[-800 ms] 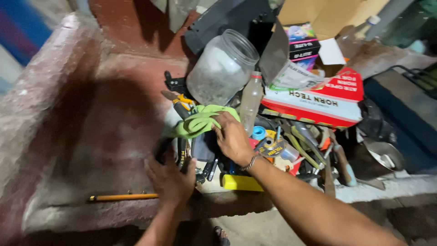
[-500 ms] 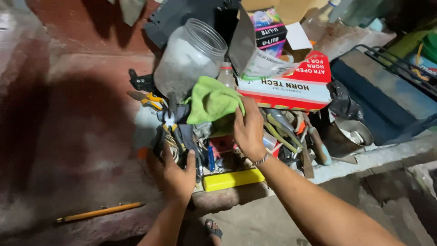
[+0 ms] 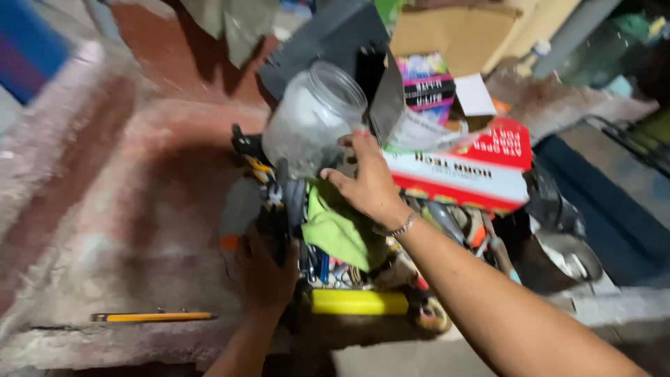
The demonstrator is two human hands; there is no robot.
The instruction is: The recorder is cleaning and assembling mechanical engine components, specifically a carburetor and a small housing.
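Clamped on the green cloth [image 3: 338, 230], the right hand [image 3: 370, 185] presses beside the glass jar [image 3: 310, 119]; left hand [image 3: 269, 269] grips dark tools [image 3: 283, 206]. Jostling could topple the jar.

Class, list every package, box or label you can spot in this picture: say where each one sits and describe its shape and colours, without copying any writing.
Red and white box: flat, rectangular, lying right of the right hand, print upside down.
Small colourful box: upright behind it, pink, purple and black.
White card: plain, leaning right of the small box.
Brown cardboard box: top centre, open flaps.
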